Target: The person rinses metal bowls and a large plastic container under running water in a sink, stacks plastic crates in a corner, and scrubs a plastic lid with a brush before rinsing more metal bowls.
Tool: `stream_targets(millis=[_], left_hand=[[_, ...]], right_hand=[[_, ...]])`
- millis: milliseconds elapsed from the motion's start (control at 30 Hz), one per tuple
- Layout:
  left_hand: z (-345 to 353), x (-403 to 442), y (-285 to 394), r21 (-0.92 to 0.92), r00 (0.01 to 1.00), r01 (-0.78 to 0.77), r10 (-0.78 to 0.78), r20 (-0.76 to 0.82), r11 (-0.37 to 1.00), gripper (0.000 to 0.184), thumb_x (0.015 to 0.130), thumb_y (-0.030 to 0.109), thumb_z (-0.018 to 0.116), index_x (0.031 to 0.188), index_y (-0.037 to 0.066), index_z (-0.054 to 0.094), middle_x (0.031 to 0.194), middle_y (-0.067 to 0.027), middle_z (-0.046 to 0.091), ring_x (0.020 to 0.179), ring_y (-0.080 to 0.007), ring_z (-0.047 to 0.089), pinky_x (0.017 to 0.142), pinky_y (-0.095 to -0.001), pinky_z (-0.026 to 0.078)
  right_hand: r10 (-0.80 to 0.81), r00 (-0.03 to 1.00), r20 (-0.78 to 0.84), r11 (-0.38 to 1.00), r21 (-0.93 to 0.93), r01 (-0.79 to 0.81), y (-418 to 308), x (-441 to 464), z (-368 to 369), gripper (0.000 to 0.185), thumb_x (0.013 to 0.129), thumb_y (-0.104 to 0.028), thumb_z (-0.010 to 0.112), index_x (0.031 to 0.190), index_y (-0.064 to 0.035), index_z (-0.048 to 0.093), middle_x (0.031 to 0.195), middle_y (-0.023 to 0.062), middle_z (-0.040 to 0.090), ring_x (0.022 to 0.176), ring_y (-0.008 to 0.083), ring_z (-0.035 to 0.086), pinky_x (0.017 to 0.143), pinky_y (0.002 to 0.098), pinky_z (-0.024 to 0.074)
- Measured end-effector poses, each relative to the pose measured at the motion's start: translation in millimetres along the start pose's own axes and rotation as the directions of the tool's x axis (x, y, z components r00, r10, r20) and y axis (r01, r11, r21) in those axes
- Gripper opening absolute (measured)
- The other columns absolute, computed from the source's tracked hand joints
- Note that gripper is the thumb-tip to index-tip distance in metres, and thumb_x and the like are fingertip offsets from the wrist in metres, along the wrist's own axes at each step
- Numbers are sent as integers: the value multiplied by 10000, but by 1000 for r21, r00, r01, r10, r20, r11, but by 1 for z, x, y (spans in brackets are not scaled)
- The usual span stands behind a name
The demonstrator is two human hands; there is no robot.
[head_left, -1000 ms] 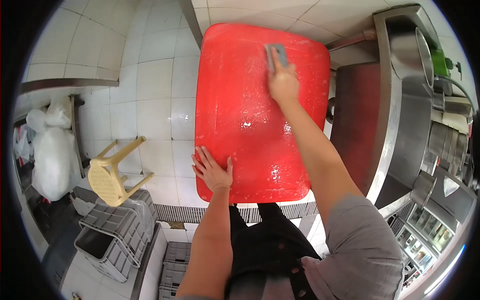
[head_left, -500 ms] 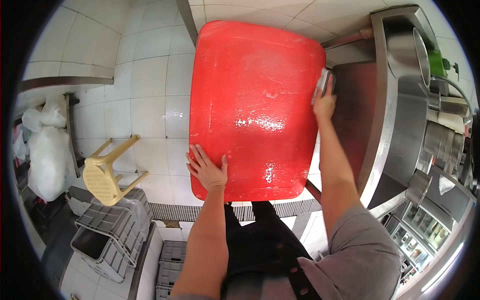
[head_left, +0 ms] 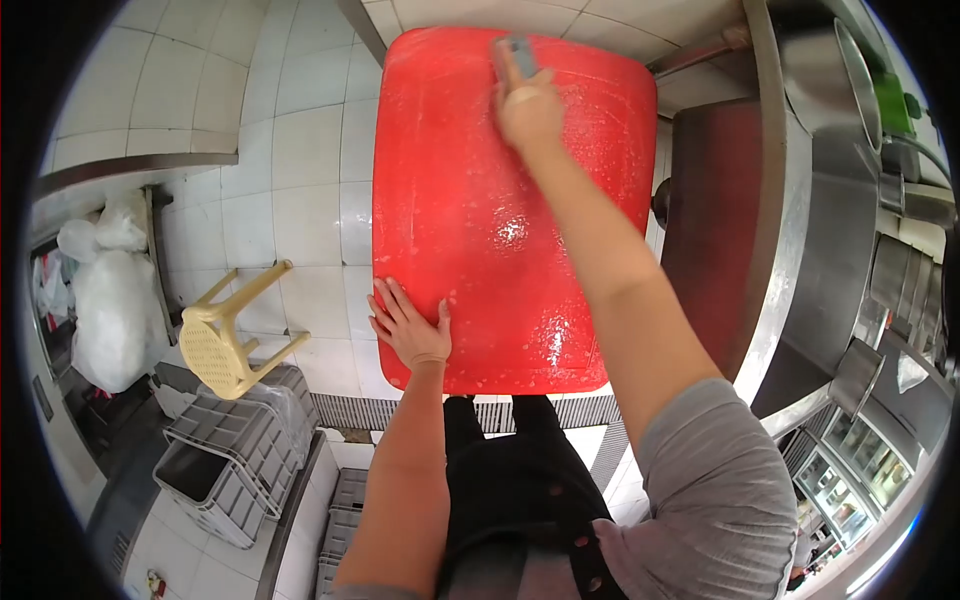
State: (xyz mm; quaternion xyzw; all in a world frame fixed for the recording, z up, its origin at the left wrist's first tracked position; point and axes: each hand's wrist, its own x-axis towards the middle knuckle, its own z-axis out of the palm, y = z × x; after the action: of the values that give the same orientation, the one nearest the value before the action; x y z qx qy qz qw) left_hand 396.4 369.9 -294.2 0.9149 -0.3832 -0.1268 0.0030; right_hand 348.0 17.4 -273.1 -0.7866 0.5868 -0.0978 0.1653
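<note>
A: How does the right hand grip?

B: Closed around a small grey block-shaped scrubber, with a finger laid along it. The scrubber is down against the large red rectangular panel with rounded corners, close to its far edge.

A: And the left hand?

B: Open, fingers spread, laid on the panel near its left edge, toward the person. It has hold of nothing.

A: Where does the panel lie?

B: Directly in front of the person, its surface wet and shiny, between a cream plastic stool and a long steel counter edge.

A: Any containers?

B: On the left, a grey ribbed plastic crate; its opening is dark, so I can't tell what it holds. Beyond it, a bulging whitish plastic bag, contents unclear. At upper right, a round steel pot; I can't make out its contents either.
</note>
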Motion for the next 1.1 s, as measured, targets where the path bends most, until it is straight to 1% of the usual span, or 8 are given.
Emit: stream_targets(millis=[233,367,533,600,767,867,1000,1100], left_hand=[[-1,2,-1,-1,1000,4,-4,15,1000,913,853,528,530,1508,52,107,1579,-108,97,1423,-391,125,1135,-538,129],[-1,2,-2,-19,1000,8,-8,24,1000,924,844,544,537,1506,54,120,1580,-106,92,1426,-387,121,1138,-534,124],[2,1,-4,-11,1000,8,-7,26,1000,934,843,599,512,1504,54,139,1581,-104,90,1428,-381,119,1139,-534,123],[1,3,-5,-27,999,11,-10,33,1000,931,846,602,506,1504,56,138,1581,-104,91,1427,-384,120,1139,-535,124],[1,2,-6,-30,999,17,-16,31,999,924,846,630,488,1498,56,173,1577,-113,109,1429,-386,110,1137,-542,126],[-1,2,-6,-61,1000,8,-7,16,998,920,848,603,505,1501,57,156,1576,-108,113,1426,-388,120,1138,-539,125],[0,3,-6,-48,1000,17,-16,25,999,915,853,587,508,1503,58,142,1576,-103,118,1424,-388,126,1138,-538,125],[3,2,-6,-30,1000,13,-13,17,999,915,847,603,507,1499,54,172,1578,-109,107,1431,-382,109,1139,-535,118]], right_hand=[[-327,907,267,939,-18,344,-30,-96,9,614,885,-233,537,1429,-413,318,999,233,477,863,415,579,711,493,526],[-246,969,2,967,-62,246,-17,4,15,617,899,-267,538,1444,-421,293,1029,228,500,897,378,592,722,481,529],[-168,986,11,981,-95,169,-71,62,36,564,935,-334,487,1452,-405,272,1135,250,483,952,402,588,792,485,513],[-237,969,75,967,-71,243,-90,35,40,582,923,-260,481,1452,-404,287,1123,240,477,954,375,576,796,457,513],[-549,774,316,805,-50,592,-93,-59,48,652,881,-115,488,1448,-388,318,1100,245,476,852,361,598,673,426,543],[-639,702,315,718,-82,691,-93,-54,41,662,880,-77,476,1449,-380,326,1101,249,481,839,357,605,677,425,544],[-444,878,178,888,-43,458,-111,-7,48,574,925,-218,498,1444,-389,321,1058,237,490,821,348,613,625,440,546],[-506,819,273,837,-76,542,-109,-63,56,629,901,-165,496,1458,-383,298,1075,235,487,843,345,612,619,418,557]])
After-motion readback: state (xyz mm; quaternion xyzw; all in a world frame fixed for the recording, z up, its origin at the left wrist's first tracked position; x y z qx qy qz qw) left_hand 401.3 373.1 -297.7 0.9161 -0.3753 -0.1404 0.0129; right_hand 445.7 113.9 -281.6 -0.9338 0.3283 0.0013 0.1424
